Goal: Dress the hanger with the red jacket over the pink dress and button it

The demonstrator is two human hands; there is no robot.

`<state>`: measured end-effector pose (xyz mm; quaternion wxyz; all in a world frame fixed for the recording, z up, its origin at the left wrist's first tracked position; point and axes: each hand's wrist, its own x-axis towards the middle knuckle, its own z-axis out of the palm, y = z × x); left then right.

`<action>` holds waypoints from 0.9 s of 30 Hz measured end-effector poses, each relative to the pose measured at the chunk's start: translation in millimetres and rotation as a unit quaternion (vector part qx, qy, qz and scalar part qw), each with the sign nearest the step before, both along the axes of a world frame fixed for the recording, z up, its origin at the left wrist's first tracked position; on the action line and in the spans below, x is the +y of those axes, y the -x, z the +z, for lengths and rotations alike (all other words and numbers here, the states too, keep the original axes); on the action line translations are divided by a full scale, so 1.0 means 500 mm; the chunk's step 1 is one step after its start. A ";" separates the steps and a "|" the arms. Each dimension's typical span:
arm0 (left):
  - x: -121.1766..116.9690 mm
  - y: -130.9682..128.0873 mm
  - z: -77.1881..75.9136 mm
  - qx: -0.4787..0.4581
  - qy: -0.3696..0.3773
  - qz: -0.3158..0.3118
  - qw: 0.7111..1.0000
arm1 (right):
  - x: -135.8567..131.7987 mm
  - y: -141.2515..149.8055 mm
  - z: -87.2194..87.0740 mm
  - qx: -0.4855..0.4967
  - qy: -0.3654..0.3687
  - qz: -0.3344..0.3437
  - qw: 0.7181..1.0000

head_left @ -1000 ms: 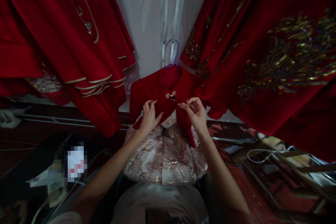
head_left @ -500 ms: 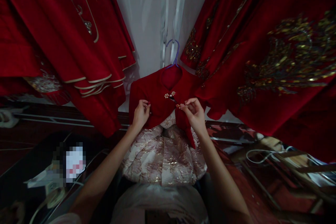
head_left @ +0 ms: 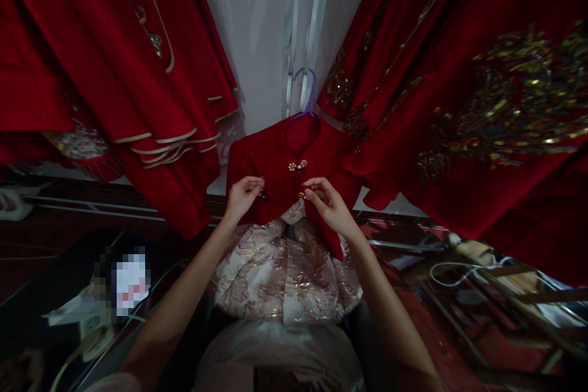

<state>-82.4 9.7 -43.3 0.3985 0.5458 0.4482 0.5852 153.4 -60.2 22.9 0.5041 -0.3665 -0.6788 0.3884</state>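
Observation:
A short red jacket (head_left: pixel 271 153) hangs on a purple hanger (head_left: pixel 313 89) in front of me. Its neck is held by a pearl flower clasp (head_left: pixel 297 166), which looks fastened. With fingertips pinched together, my left hand (head_left: pixel 244 197) holds the jacket's front on the left; a tiny shiny piece shows below the fingers. My right hand (head_left: pixel 328 203) pinches a small gold-coloured loop fastener (head_left: pixel 302 195) at the front edge of the other side. Below the jacket spreads a pale brocade garment (head_left: pixel 285 275) with a metallic sheen.
Long red garments with pale piping (head_left: pixel 165 92) hang at the left. More red garments with gold sequin embroidery (head_left: pixel 519 104) hang at the right. Metal rails (head_left: pixel 312 18) rise behind the hanger. A wooden frame (head_left: pixel 459 312) and a white cable (head_left: pixel 441 272) lie at lower right.
My right hand has moved a little left and down with the loop fastener, toward the jacket's middle. My left hand has turned slightly and stays at the jacket's left front.

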 end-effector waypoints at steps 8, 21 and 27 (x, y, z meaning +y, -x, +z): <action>-0.004 0.011 0.000 -0.049 0.018 0.029 0.998 | 0.022 0.030 -0.006 0.012 0.017 0.002 1.000; -0.022 0.006 0.021 -0.038 0.018 -0.011 0.999 | 0.126 0.164 -0.050 -0.147 -0.098 -0.085 0.981; -0.020 0.002 0.019 -0.029 0.003 0.007 1.000 | 0.122 0.167 -0.049 -0.184 -0.115 -0.103 0.971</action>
